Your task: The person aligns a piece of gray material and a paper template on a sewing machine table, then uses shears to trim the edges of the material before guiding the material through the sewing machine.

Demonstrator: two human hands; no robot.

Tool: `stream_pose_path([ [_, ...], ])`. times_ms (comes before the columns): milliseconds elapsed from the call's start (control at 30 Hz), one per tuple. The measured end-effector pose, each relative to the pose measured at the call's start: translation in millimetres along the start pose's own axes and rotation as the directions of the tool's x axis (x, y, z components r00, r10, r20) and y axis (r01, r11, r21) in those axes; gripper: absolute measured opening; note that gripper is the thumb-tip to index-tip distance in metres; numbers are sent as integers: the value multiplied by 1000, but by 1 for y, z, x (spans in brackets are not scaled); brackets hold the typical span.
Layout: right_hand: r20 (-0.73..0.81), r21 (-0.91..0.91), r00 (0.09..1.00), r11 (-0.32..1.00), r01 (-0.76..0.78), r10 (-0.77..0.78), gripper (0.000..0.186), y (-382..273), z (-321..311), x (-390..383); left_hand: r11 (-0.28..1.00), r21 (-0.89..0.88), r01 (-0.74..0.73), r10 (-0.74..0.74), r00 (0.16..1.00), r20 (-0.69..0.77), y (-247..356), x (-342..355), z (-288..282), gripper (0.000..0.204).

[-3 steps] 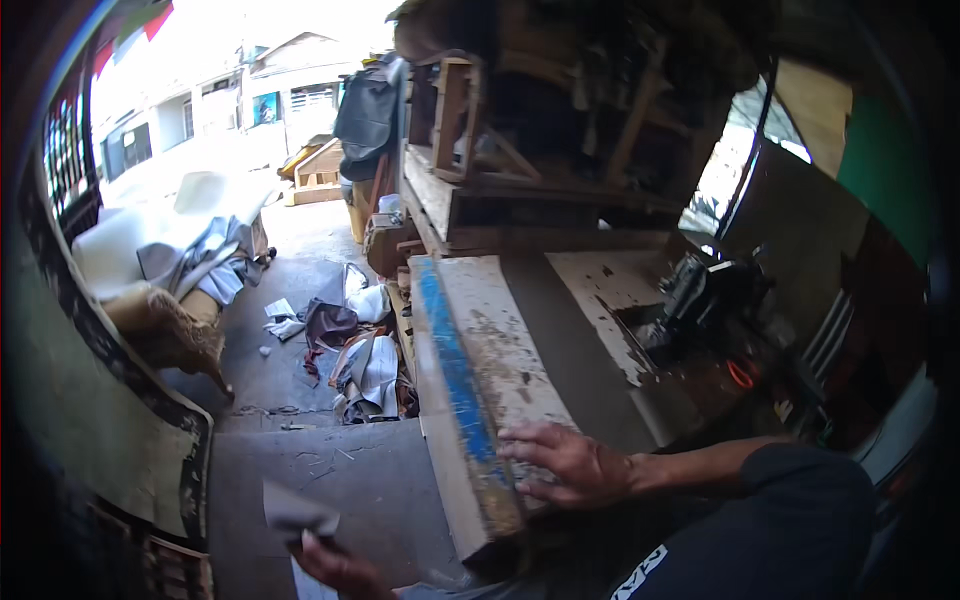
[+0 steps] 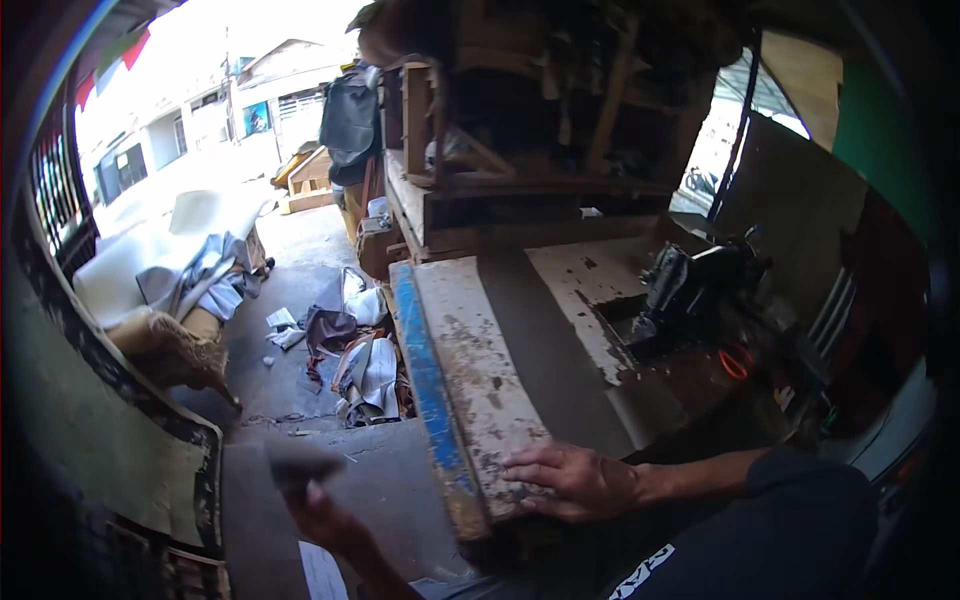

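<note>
Head view: at the far left, a carved furniture frame (image 2: 175, 350) with grey cloth (image 2: 215, 268) over it stands just as it did an instant ago, apart from the slight swing of my view. Next comes a small dark piece (image 2: 300, 463), soft with motion blur, and under it my left hand (image 2: 330, 522), which has lifted it higher than it was. My thumb seems to press it against the fingers; the blur hides the exact grip. A pale sheet (image 2: 320, 572) shows below that hand, and farther off a heap of scraps (image 2: 370, 372) lies on the floor.

Then comes the bench (image 2: 465, 340) with its blue-painted edge (image 2: 425, 365). On it lies a long dark strip (image 2: 545, 350), running away from me and left alone by both hands. My right hand (image 2: 580, 482) rests loosely spread on the near end of the pale boards, gripping nothing; its fingertips now sit farther from the blue than before. Right of the strip stands a black sewing machine (image 2: 690, 285), untouched, with an orange loop (image 2: 737, 362) beside it. For the work, I judge the change means only the small piece is being handled, clear of the bench, while my right hand steadies me.
</note>
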State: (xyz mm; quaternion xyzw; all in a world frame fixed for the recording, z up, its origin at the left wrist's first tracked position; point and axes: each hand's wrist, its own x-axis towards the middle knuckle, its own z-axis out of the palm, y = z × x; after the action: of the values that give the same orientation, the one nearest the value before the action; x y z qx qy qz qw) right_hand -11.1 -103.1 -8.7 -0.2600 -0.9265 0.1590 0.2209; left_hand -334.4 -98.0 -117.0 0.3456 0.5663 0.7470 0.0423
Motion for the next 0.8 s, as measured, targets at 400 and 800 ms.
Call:
stream_pose_path([
  [400, -196, 185, 924, 938, -295, 329, 33, 55, -110, -168, 642, 179, -746, 44, 270, 962, 85, -47, 254, 36],
  [800, -76, -109, 977, 973, -206, 198, 68, 107, -108, -195, 542, 567, -620, -225, 543, 809, 113, -209, 240, 57],
])
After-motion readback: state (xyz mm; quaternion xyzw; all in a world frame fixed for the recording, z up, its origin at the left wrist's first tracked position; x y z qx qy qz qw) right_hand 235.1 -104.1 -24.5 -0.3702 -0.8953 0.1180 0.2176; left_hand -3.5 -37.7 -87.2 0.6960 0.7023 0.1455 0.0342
